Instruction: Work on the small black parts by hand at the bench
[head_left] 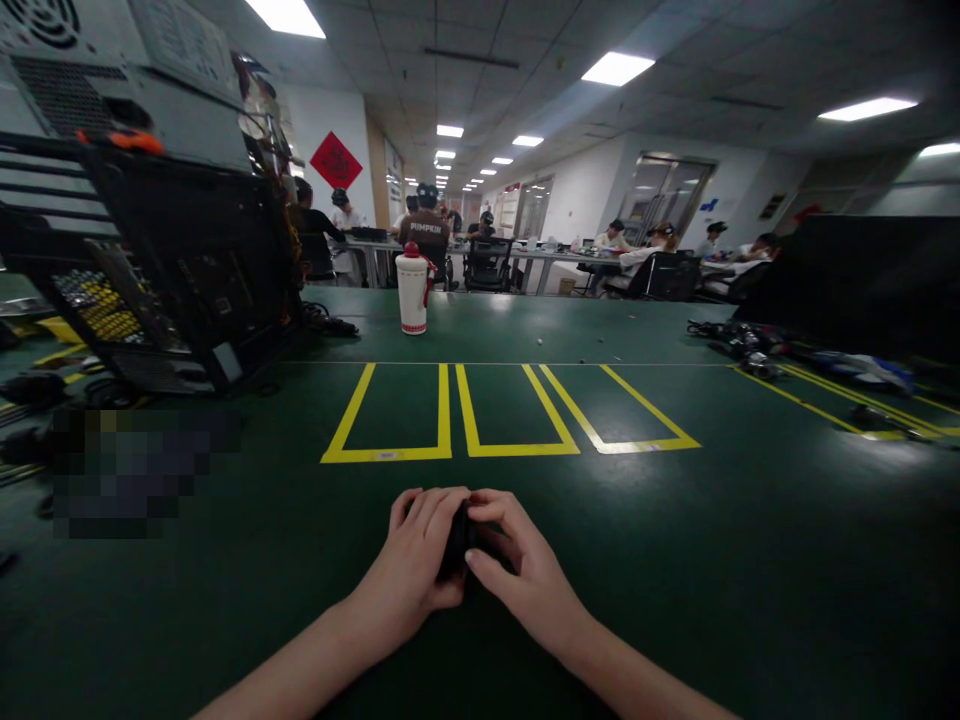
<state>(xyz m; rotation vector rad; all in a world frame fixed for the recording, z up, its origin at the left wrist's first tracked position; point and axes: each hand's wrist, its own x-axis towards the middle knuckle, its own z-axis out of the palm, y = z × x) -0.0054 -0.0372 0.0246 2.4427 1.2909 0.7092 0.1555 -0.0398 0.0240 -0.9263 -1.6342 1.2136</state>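
Both my hands meet on the green table mat (675, 560), close to the near edge. My left hand (412, 560) curls its fingers over a small black object (459, 540). My right hand (517, 565) wraps the same black object from the other side, thumb and fingers pressed on it. The object is mostly hidden between the hands and I cannot make out what it is. Three yellow taped boxes (510, 410) lie on the mat just beyond my hands.
An open computer case (172, 270) stands at the left. A white bottle with a red cap (412, 290) stands in the middle further back. Black parts and cables (750, 345) lie at the right by a dark monitor (862, 285). Several people sit at far tables.
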